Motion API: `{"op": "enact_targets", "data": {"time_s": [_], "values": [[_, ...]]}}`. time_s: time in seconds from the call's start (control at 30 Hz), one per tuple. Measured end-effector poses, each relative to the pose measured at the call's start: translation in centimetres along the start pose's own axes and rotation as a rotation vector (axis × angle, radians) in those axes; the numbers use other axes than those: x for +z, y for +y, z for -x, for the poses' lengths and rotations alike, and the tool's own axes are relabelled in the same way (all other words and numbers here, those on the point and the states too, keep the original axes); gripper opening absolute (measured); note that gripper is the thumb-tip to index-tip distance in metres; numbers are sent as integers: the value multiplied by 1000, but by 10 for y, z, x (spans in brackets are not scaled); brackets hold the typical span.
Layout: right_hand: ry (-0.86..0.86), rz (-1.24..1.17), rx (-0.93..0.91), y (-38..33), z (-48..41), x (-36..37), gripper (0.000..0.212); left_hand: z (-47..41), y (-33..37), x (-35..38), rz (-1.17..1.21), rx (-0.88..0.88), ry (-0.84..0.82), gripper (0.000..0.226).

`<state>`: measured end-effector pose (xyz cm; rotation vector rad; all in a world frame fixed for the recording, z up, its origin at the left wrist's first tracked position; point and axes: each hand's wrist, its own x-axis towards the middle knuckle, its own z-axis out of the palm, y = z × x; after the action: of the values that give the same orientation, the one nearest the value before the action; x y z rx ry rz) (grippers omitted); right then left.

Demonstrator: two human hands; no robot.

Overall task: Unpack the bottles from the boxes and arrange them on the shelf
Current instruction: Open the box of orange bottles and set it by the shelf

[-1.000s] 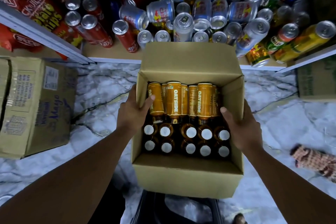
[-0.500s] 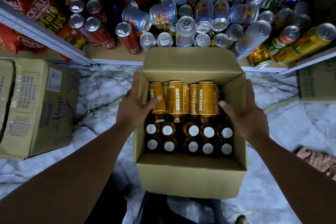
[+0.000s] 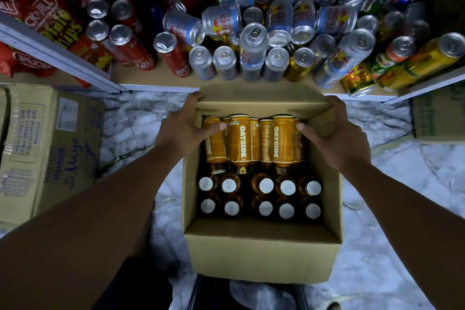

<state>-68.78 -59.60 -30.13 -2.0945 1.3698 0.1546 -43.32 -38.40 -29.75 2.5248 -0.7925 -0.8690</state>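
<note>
A: Shelf (image 3: 151, 78)?
B: Cans (image 3: 253, 50) crowd it; box (image 3: 261, 254) sits at its front edge.
A: Bottles (image 3: 240, 143)?
B: In box, far row lying. Probably heavy, slick, so take bodies. Left grip (image 3: 186, 128), right grip (image 3: 334, 138) clutch box's far corners.

Reaching forward, the left hand (image 3: 183, 131) and right hand (image 3: 338, 139) grip opposite sides of the box (image 3: 261, 254), thumbs pointing inward.

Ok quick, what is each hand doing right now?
Left hand: grips the box at its far left corner.
Right hand: grips the box's far right corner.
</note>
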Motion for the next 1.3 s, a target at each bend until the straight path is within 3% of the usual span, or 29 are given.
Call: {"op": "enact_targets", "data": {"time_s": [0.4,0.93,1.07,1.2,1.3], "values": [[76,32,-7,0,-4,9,65,-5,-6,13,8,52,130,52],[120,-2,-17,-8,-37,5,61,-52,0,7,9,120,173,55],[137,-25,-23,-3,-29,7,62,-43,-3,10,-17,139,190,64],[122,-88,21,4,-8,11,71,-8,-6,22,56,34,156,89],[96,-137,72,11,20,18,74,28,-12,34,76,0,145,95]]}}
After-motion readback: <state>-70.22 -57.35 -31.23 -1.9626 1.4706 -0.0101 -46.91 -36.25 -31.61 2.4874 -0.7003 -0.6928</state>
